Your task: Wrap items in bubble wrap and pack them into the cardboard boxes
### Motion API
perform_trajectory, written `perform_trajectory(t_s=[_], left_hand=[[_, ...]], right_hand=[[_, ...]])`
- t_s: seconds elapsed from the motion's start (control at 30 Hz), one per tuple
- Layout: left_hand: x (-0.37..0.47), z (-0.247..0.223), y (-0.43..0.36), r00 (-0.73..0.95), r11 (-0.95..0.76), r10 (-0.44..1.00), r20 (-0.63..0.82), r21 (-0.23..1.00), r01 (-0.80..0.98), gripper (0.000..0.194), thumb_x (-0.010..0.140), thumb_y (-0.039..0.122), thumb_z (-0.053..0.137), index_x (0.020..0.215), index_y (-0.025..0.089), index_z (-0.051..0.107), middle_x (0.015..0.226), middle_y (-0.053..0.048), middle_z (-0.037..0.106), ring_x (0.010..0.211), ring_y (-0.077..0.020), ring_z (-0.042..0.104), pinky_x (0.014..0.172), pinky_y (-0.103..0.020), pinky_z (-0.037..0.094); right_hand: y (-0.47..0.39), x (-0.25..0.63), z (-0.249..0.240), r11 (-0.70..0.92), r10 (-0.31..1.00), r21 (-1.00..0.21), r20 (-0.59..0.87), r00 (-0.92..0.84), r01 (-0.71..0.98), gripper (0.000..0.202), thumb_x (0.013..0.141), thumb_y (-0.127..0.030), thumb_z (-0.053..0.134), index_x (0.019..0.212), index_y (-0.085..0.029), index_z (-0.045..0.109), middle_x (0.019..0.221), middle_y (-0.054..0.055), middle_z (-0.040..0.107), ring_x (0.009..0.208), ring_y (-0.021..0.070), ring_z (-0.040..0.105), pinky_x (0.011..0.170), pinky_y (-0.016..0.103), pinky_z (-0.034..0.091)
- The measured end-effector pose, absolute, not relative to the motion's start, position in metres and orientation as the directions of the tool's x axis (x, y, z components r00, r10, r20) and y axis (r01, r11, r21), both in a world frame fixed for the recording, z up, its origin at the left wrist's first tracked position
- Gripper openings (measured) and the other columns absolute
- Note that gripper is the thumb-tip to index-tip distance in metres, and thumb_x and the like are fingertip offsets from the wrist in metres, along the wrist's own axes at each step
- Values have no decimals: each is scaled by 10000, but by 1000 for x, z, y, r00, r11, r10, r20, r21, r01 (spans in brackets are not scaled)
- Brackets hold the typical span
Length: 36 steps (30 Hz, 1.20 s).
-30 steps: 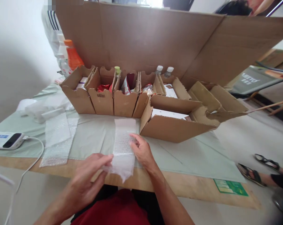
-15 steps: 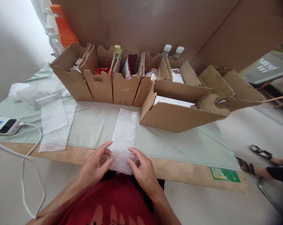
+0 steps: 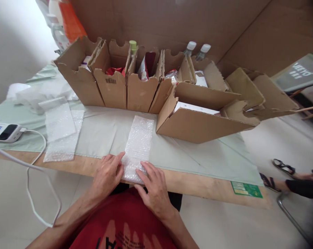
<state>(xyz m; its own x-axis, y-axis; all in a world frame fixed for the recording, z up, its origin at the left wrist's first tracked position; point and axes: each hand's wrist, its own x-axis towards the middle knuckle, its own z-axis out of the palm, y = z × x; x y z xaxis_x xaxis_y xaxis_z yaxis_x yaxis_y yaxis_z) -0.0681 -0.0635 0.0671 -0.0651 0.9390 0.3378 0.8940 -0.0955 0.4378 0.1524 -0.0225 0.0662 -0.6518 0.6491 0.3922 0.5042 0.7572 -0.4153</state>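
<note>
A strip of clear bubble wrap [image 3: 139, 138] lies lengthwise across the cloth. Its near end sits close to the table's front edge, between my hands. My left hand [image 3: 108, 173] rests at the strip's left edge, index finger reaching onto the wrap and thumb apart from it; the other fingers are bent and partly hidden. On the right side, my right hand [image 3: 153, 186] has its fingers spread, fingertips lying on the near part of the wrap, thumb towards my body. Two more bubble wrap pieces [image 3: 61, 138] overlap at the left.
A row of cardboard bins [image 3: 143, 95] holding packets and boxes stands behind. In front of it, at the right, is a cardboard box [image 3: 205, 126] with white contents. A power bank [image 3: 9, 133] with a white cable [image 3: 29, 176] lies left. Another person's sandalled foot [image 3: 270, 183] shows at right.
The wrap's near end has moved from over the table's edge, towards my body, up onto the table. My right hand has come down flatter; the left fingers are more bent. My view has shifted slightly.
</note>
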Motion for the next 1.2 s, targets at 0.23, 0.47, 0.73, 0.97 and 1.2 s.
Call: perform_trajectory(t_s=[0.23, 0.47, 0.73, 0.97, 1.2], left_hand=[[-76, 82, -82, 81, -268, 936, 342, 545, 795, 393, 953, 267, 606, 1337, 201, 556, 1221, -117, 674, 1140, -269, 621, 965, -413, 515], [-71, 76, -63, -32, -184, 940, 339, 584, 791, 309, 980, 227, 553, 1285, 179, 570, 951, -63, 708, 889, -220, 639, 831, -373, 515], [-68, 64, -51, -114, -51, 960, 254, 564, 824, 291, 970, 238, 544, 1251, 199, 609, 787, -11, 677, 768, -212, 629, 751, -355, 493], [-68, 67, -46, -79, -57, 958, 275, 453, 889, 287, 970, 244, 561, 1239, 156, 608, 837, -48, 699, 789, -246, 648, 768, -408, 510], [-71, 79, -57, 25, -216, 937, 349, 520, 826, 291, 1002, 198, 518, 1290, 204, 561, 1084, -82, 706, 1008, -231, 653, 894, -390, 514]], right_hand=[[-3, 145, 67, 679, 690, -620, 357, -630, 392, 254, 983, -124, 538, 1169, -218, 683, 1135, 74, 770, 1096, 238, 680, 924, 411, 504], [15, 138, 72, 441, 828, -787, 171, -534, 431, 265, 981, -233, 557, 1191, -228, 718, 1050, 79, 775, 976, 226, 711, 894, 382, 573], [11, 141, 75, 537, 836, -681, 348, -424, 498, 309, 973, -209, 585, 1271, -233, 664, 1221, 110, 722, 1126, 248, 691, 972, 422, 566], [16, 150, 78, 801, 585, -414, 394, -709, 432, 297, 935, -131, 614, 1216, -205, 673, 1270, 116, 722, 1256, 309, 617, 973, 489, 497], [35, 136, 80, 658, 681, -623, 250, -688, 424, 211, 1008, -205, 548, 1131, -231, 717, 997, 54, 782, 957, 218, 696, 871, 400, 529]])
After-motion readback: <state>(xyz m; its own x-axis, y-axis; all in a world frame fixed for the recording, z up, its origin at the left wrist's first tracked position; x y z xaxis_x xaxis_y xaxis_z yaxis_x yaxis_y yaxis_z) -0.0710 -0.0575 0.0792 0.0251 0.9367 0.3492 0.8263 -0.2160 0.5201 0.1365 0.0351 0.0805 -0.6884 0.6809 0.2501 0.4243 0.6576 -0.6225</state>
